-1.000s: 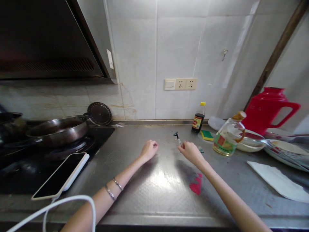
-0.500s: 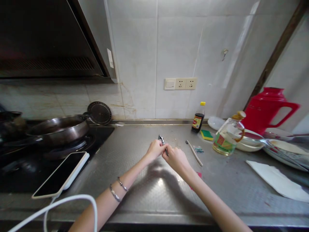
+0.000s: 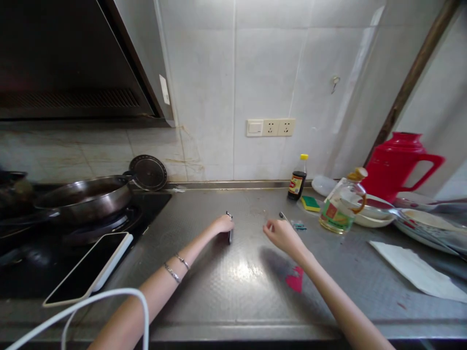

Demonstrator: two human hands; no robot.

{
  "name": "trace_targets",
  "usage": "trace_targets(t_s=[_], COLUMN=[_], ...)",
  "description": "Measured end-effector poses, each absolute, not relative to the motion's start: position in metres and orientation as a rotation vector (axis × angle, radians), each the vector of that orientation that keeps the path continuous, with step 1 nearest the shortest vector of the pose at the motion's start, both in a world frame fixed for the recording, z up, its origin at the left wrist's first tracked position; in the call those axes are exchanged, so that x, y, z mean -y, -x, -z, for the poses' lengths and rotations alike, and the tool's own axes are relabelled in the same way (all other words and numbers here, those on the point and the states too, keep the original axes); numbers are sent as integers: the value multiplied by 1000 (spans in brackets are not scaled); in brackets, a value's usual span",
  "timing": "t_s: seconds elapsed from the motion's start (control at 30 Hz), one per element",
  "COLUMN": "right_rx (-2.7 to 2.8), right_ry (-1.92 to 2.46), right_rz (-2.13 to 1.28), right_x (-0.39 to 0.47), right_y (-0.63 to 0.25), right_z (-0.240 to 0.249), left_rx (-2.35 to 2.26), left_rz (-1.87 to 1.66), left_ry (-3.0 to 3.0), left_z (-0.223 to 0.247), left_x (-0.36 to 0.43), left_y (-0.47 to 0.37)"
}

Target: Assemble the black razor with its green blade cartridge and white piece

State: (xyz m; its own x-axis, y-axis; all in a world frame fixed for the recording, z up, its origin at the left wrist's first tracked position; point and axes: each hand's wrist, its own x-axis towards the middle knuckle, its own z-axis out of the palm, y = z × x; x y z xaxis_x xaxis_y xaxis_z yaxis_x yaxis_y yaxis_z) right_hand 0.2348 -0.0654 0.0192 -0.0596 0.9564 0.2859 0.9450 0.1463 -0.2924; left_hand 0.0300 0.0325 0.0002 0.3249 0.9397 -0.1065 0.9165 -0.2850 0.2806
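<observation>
My left hand (image 3: 222, 224) is closed on a slim, dark tool with a silvery head (image 3: 230, 236), held upright just over the steel counter; its exact kind is unclear. To the right, my right hand (image 3: 282, 234) hovers apart from it with loosely bent fingers, and nothing shows between them. Behind that hand, a pale stick with a dark tip (image 3: 281, 215) is mostly covered. Beside it lie some small teal pieces (image 3: 299, 225). A pink scrap (image 3: 295, 280) rests on the counter below my right wrist.
A phone (image 3: 89, 267) with a white cable (image 3: 120, 291) lies at left by the pan (image 3: 85, 197). At right stand a soy sauce bottle (image 3: 297, 181), a sponge (image 3: 310, 203), an oil jug (image 3: 337, 206), a red thermos (image 3: 394, 165), bowls (image 3: 374, 221) and a white sheet (image 3: 416, 272).
My hands, together on the tool before, have come apart. The left has moved left with the tool, now turned upright; the right has moved right, over the pale stick.
</observation>
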Motion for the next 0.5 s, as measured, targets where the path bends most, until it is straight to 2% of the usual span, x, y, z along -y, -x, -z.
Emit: trace_targets(t_s=[0.5], right_rx=[1855], right_ry=[2000], right_rz=[-16], right_x=[59], right_y=[-319], right_z=[3], left_rx=[-1754], left_rz=[-90], left_ry=[-2339], left_z=[12], left_x=[-32], left_y=[-31])
